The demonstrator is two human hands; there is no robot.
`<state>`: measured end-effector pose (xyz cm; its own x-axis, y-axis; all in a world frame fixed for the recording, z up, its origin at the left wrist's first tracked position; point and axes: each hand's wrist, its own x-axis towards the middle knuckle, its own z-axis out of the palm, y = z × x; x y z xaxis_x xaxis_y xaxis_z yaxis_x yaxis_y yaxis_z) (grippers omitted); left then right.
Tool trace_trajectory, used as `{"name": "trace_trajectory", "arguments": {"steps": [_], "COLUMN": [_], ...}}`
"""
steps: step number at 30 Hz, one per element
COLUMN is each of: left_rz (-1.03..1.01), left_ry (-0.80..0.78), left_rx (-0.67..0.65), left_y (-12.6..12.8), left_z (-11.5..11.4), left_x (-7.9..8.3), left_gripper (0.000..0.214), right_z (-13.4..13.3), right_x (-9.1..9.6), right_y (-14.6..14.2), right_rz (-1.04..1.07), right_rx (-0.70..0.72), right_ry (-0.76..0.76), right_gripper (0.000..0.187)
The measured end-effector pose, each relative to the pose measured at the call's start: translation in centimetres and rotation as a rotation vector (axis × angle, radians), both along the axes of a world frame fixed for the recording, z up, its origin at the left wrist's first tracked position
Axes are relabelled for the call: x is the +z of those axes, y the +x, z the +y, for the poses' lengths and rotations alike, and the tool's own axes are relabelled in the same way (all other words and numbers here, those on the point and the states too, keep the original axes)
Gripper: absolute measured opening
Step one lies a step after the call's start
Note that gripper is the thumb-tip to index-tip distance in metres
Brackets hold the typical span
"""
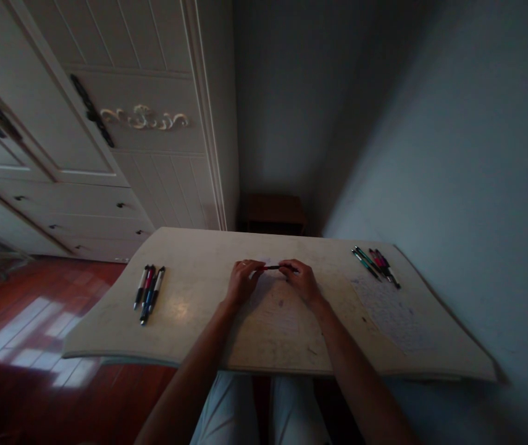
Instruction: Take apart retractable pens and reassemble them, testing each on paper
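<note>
Over the middle of the worn white table point(199, 334), a thin dark pen point(272, 267) with some red at its left end lies level between my two hands. My left hand point(244, 279) is closed on its left end, the fingertips pinching it. On the other end, the fingers of my right hand point(299, 278) are closed as well. My fingers cover both ends of the pen. A group of several pens point(149, 290) lies on the left part of the table. Another group of pens point(377, 264) rests near the far right corner.
A sheet of paper with handwriting point(386, 312) lies on the right side of the table. Beyond the left edge stands a white wardrobe point(162, 179). A bluish wall point(453, 154) runs along the right. A low brown stool or box point(275, 209) stands behind the table.
</note>
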<state>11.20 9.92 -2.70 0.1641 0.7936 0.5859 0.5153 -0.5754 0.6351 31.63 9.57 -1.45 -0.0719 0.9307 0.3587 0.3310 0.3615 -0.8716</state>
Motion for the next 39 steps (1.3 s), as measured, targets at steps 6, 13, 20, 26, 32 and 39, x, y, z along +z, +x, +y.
{"name": "trace_trajectory", "arguments": {"steps": [6,13,20,26,32,39], "left_rz": [0.005,-0.008,0.008,-0.24,-0.33,-0.347], "left_ry": [0.016,0.04,0.067,-0.017,-0.17,-0.344], "left_rx": [0.019,0.021,0.078,0.246,0.294,0.167], "left_y": [0.2,0.3,0.5,0.4,0.1,0.0], "left_z": [-0.3,-0.6,-0.9,-0.6,-0.4,-0.5], "left_x": [0.1,0.5,0.7,0.8,0.9,1.3], "left_gripper": [0.014,0.012,0.035,0.042,0.03,0.039], "right_z": [0.1,-0.5,-0.9,-0.8,-0.7,-0.4], "right_x": [-0.3,-0.4,0.2,0.4,0.3,0.0], "right_y": [0.0,-0.8,-1.4,-1.2,-1.3,-0.8], "right_rz": [0.028,-0.047,-0.018,-0.001,-0.051,-0.069], "right_rx": [0.012,0.001,-0.036,-0.098,-0.114,-0.199], "right_ry": [-0.023,-0.061,-0.018,0.05,0.15,0.23], "right_gripper": [0.023,0.031,0.032,0.028,0.026,0.024]}}
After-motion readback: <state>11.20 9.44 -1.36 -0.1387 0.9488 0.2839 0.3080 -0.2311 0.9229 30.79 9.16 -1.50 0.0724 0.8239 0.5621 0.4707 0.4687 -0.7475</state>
